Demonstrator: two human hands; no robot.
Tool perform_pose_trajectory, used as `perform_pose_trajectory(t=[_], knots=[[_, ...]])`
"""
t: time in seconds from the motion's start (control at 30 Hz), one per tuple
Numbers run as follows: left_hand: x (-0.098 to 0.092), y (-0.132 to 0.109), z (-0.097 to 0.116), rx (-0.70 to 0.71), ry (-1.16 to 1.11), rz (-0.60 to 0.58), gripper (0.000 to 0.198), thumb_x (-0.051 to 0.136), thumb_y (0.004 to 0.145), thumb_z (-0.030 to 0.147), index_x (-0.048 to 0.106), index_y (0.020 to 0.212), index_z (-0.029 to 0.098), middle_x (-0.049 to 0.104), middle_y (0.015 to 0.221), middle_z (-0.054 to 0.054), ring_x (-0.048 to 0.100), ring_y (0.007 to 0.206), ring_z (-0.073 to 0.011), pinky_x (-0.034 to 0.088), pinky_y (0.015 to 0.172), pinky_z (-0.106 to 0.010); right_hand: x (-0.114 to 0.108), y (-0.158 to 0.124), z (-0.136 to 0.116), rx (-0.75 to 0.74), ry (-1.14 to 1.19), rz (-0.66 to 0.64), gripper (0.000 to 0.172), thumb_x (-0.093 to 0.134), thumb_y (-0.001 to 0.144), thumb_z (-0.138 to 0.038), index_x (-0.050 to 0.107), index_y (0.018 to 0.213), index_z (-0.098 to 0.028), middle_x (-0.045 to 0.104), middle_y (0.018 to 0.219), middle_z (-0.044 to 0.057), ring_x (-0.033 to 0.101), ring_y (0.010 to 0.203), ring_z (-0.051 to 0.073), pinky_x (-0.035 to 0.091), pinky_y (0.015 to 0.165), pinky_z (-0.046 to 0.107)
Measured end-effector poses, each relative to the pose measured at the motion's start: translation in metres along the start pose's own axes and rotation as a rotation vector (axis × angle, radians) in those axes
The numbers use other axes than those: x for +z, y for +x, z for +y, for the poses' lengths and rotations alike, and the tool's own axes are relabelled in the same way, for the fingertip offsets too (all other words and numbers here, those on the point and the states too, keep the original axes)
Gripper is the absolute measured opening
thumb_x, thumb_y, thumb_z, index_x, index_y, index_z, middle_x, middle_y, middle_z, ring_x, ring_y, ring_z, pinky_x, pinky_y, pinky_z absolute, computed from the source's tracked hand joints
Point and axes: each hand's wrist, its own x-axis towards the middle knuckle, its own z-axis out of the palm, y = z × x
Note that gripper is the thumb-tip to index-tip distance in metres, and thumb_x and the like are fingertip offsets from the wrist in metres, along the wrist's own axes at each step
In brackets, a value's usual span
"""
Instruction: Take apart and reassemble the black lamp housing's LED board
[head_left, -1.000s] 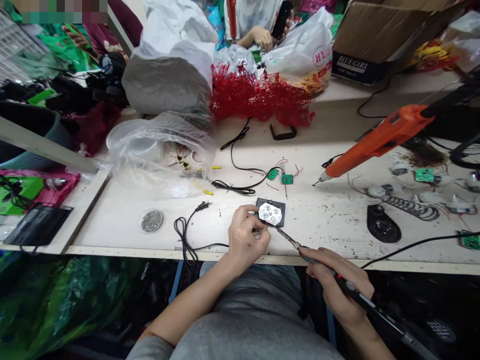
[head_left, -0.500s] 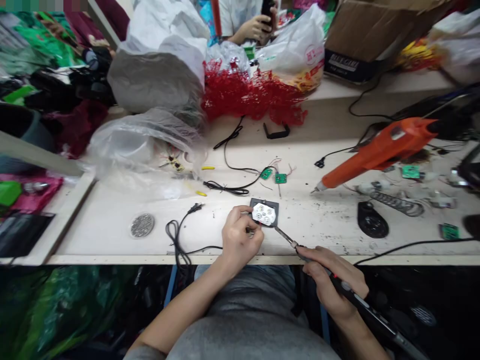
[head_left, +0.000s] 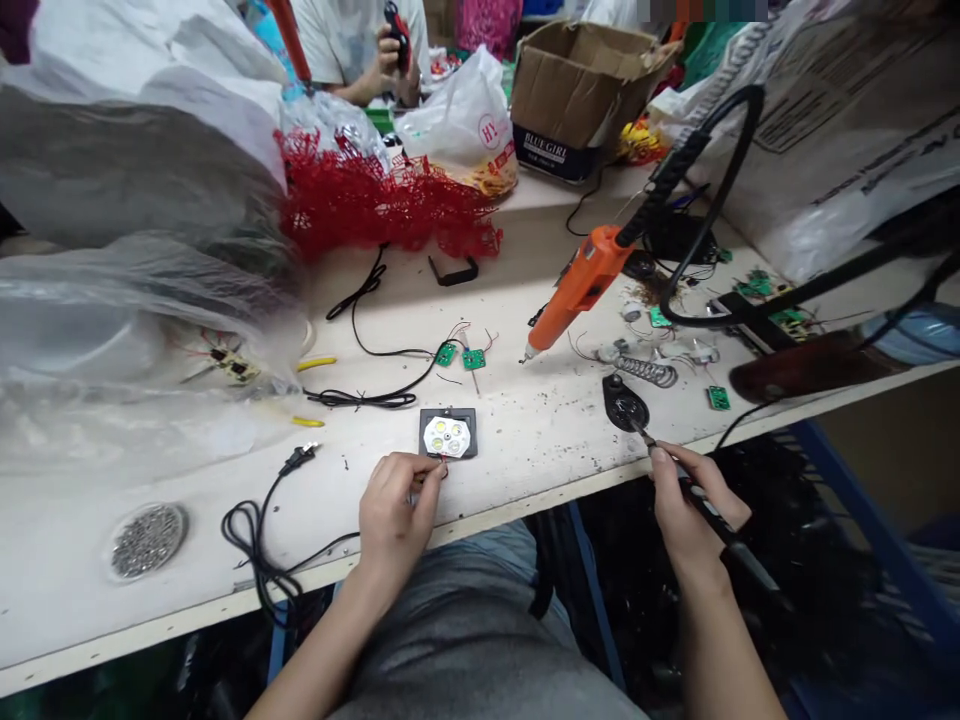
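In the head view, a white LED board point(head_left: 448, 436) with several round LEDs sits in a dark square frame point(head_left: 469, 447) on the bench. My left hand point(head_left: 397, 505) is at its near edge, thumb and forefinger pinched on a thin red wire point(head_left: 443, 461). My right hand point(head_left: 694, 500) grips a soldering iron point(head_left: 712, 515) like a pen. The iron's tip rests in a black round dish point(head_left: 626, 405) to the right of the board. Behind the board lie two small green circuit boards point(head_left: 473, 359) with thin wires.
An orange electric screwdriver point(head_left: 577, 290) hangs over the bench. A dish of screws point(head_left: 148, 540) and a coiled plug cord point(head_left: 259, 540) are at left. Red netting point(head_left: 375, 200), plastic bags point(head_left: 465, 120) and a carton point(head_left: 577, 90) line the back. Across the bench, another person holds a dark object.
My right hand has moved the soldering iron from the LED board's edge rightward to the black dish. My left hand stays by the board. The camera view has turned right.
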Motion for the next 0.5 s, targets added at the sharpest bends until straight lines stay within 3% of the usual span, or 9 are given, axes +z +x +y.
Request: perform_pose_trajectory(t=[0.17,0.33,0.5], knots=[[0.0031,-0.0026,0.0011,-0.105,-0.079,0.021,0.005,0.068,0.089,0.022,0.069,0.085,0.019,0.07,0.073,0.0,0.064,0.061,-0.0116,0.054,0.059,-0.021,0.0029,0.0015,-0.0006,0.018,0.002,-0.009,0.036,0.064,0.089,-0.051,0.077,0.094,-0.018,0.076,0.08,0.008,0.07,0.068,0.022,0.055,0.069,0.032],[0.0017,-0.0023,0.005,-0.164,-0.127,-0.004,0.011,0.067,0.087,0.02,0.07,0.077,0.018,0.071,0.071,-0.001,0.062,0.058,-0.0103,0.053,0.055,-0.019,0.004,-0.0005,-0.0035,0.128,-0.023,-0.019,0.05,0.06,0.087,-0.061,0.078,0.103,-0.017,0.073,0.079,0.01,0.07,0.075,0.028,0.054,0.076,0.041],[-0.0005,-0.0012,0.0056,-0.218,-0.175,-0.028,0.008,0.068,0.082,0.016,0.072,0.075,0.018,0.072,0.069,-0.001,0.062,0.057,-0.0098,0.053,0.055,-0.018,0.0066,-0.0014,-0.0053,0.108,-0.012,0.018,0.054,0.059,0.086,-0.065,0.079,0.101,-0.017,0.071,0.074,0.01,0.068,0.072,0.027,0.054,0.074,0.042]])
